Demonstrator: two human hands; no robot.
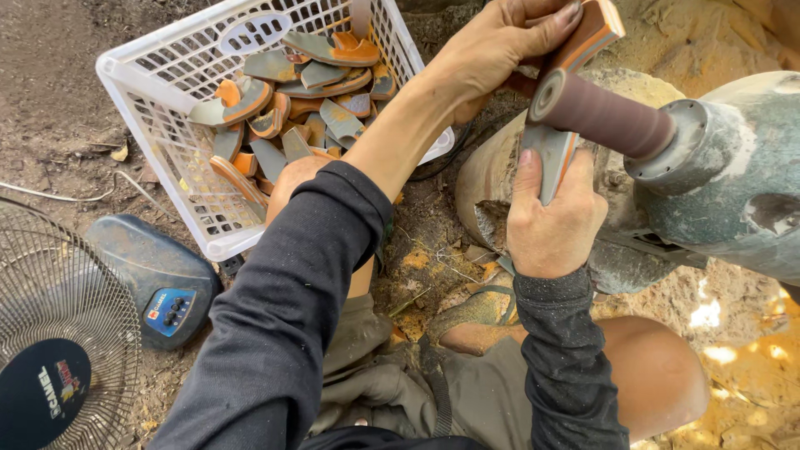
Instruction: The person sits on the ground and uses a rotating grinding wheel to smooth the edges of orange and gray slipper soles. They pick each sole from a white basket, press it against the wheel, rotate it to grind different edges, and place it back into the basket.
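Both hands hold one long shoe-sole piece (557, 154), grey on one face with an orange edge. My left hand (500, 42) grips its upper end at the top of the view. My right hand (554, 221) grips its lower end. The piece is pressed against a dark reddish sanding drum (600, 112) that sticks out from a grey-green motor housing (733, 175) on the right. The middle of the sole is hidden behind the drum.
A white plastic basket (158, 92) with several grey and orange sole pieces (317, 92) stands at upper left. A floor fan (58, 350) with a dark base (154, 275) sits at lower left. Orange dust covers the dirt ground (750, 367); my knee (658, 375) is below.
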